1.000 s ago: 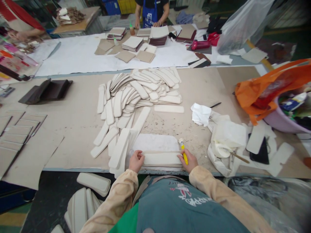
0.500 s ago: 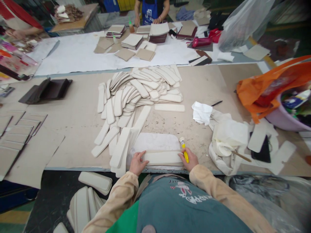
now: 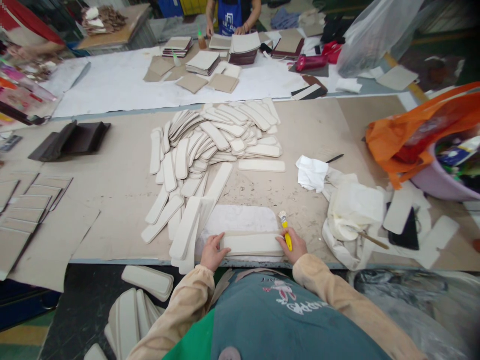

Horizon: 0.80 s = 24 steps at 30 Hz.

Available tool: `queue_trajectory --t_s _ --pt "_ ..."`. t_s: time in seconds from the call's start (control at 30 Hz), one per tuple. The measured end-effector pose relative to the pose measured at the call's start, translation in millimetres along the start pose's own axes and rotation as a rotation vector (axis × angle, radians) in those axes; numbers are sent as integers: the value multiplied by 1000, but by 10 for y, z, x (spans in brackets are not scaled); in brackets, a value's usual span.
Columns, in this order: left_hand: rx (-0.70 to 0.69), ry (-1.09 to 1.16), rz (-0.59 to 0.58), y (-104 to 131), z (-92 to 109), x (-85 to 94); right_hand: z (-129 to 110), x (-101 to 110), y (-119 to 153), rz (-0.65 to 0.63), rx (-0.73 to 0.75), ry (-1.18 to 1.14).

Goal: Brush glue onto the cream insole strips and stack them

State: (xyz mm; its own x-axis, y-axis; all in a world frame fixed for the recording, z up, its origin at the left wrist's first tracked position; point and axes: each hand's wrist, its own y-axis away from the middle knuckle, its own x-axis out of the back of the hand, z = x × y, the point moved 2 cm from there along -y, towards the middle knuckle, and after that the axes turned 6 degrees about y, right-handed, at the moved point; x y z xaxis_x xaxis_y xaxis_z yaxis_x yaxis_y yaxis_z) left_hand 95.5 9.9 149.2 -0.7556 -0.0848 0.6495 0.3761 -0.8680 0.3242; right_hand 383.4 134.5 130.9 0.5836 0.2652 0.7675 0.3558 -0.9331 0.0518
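My left hand (image 3: 213, 252) grips the left end of a long cream strip (image 3: 253, 244) with rounded corners, thumb and fingers at its edges. The strip lies level over a pale, round-cornered sheet (image 3: 242, 217) at the table's front edge. In my right hand (image 3: 295, 246) is a small brush (image 3: 287, 235) with a yellow handle, its pale bristles pointing up and away from me. The thumb of that same hand touches the strip's right end. Close by on the left, a fanned stack of similar strips (image 3: 186, 227) reaches over the sheet's edge.
A big heap of cream strips (image 3: 213, 137) covers the table's middle. To the right are a cloth-wrapped bundle (image 3: 354, 210) with a stick, crumpled white paper (image 3: 312, 173) and a purple basin (image 3: 446, 175). More strips (image 3: 125, 317) lie below left. A person in a blue apron (image 3: 230, 19) stands opposite.
Both hands stay almost in place on the strip. The brush and right hand have shifted very slightly right; the person opposite has moved their hands a little.
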Motion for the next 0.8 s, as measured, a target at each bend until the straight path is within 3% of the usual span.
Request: queue_trajectory --t_s 0.13,0.23,0.33,0.47,0.63,0.8 --pt "-5 1 -18 8 4 -3 36 53 5 133 130 30" --pt "-19 -20 -26 15 4 -6 -19 163 37 215 317 32" --pt "-25 -48 -35 10 0 -9 -151 169 104 76 531 -4" --pt "-14 -81 -59 -12 -12 -10 -278 -14 205 -134 718 -21" --pt "-28 -135 -90 -29 -17 -10 -146 -77 240 -170 662 59" --pt "-45 -172 -80 -26 2 -17 97 90 203 -43 422 0"
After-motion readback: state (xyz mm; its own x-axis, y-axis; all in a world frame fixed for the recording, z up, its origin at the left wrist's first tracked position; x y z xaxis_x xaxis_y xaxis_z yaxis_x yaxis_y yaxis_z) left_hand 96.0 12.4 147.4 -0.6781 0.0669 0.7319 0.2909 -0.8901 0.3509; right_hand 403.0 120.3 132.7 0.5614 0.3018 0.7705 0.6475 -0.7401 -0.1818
